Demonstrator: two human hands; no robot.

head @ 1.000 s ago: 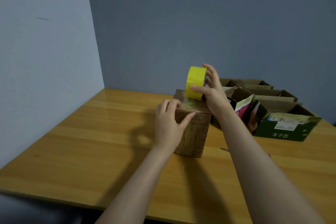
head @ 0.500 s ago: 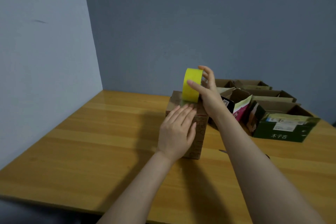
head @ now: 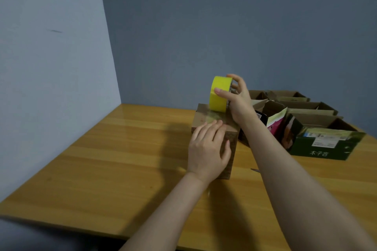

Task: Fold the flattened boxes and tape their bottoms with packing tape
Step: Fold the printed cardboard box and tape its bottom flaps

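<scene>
- Head view, a little toward 3 o'clock of centre: small brown cardboard box (head: 201, 118) standing on the wooden table (head: 122, 159), closed bottom flaps turned upward for taping.
- At the box's 12 o'clock edge: yellow packing tape roll (head: 219, 93), upright on its rim and touching the top face, with a glossy tape strip (head: 216, 117) running from it toward 6 o'clock along the seam.
- Right hand (head: 239, 101): grip wrapped on the roll, thumb across the yellow band, fingers curled over the core side. Held so, probably, to keep the strip taut and steer it over the far edge.
- Left hand (head: 208, 149): grip released, fingers straight and flat on the top face at its 6 o'clock edge, thumb down the near side. Judged to be pressing the strip down and pinning the box against the pull.
- At 3 o'clock: green box (head: 322, 144) with a row of open cartons (head: 306, 106) behind it, apparently already assembled.
- Against a second ago: left fingers no longer hooked over the near edge but laid flat on the tape. Roll much where it was, at the far edge.
</scene>
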